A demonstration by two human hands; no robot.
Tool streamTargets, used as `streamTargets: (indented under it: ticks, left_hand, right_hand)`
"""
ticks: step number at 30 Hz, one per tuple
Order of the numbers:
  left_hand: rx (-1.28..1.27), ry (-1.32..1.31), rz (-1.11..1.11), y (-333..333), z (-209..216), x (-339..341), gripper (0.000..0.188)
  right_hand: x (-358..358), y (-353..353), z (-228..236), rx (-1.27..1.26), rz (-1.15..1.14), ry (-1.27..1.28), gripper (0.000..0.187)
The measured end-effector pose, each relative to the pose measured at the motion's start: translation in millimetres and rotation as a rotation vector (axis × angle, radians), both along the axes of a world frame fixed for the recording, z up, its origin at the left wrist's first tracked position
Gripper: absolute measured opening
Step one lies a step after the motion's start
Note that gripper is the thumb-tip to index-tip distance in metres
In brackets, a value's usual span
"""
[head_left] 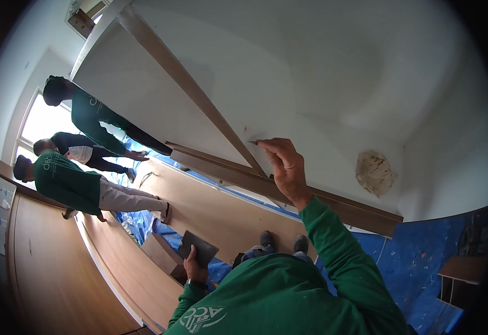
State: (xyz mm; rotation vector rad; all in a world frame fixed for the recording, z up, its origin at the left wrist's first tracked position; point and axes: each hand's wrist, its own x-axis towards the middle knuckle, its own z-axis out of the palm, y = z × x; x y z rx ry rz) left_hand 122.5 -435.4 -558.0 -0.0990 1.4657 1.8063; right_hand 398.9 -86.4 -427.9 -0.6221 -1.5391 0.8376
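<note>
My right hand is raised to the pale wall, just right of a brown wooden strip that slopes across it. Pinched in its fingers is a small, thin grey tool, its tip at or close to the wall; I cannot tell its exact kind. Faint smudges mark the wall near the tip. Lower down, away from the wall, my left hand grips a dark, flat rectangular plate by its edge.
A rough whitish patch lies on the wall at right, above a brown wooden ledge. Several people stand at left, one in green close to the wall. Blue sheeting and brown boards cover the floor. A brown box sits near my left hand.
</note>
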Motion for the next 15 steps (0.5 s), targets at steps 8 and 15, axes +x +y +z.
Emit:
streamTargets:
  ticks: [8,15]
  left_hand:
    - [0.35,-0.153,-0.222,129.4,161.6,72.3,0.028]
    - [0.529,-0.001,-0.356,181.9,190.1,64.6,0.024]
  right_hand:
    - [15.0,-96.1,21.4,-0.505,0.297,0.133,0.032]
    - [-31.3,-142.5,56.1,-0.193,0.199,-0.053,0.037]
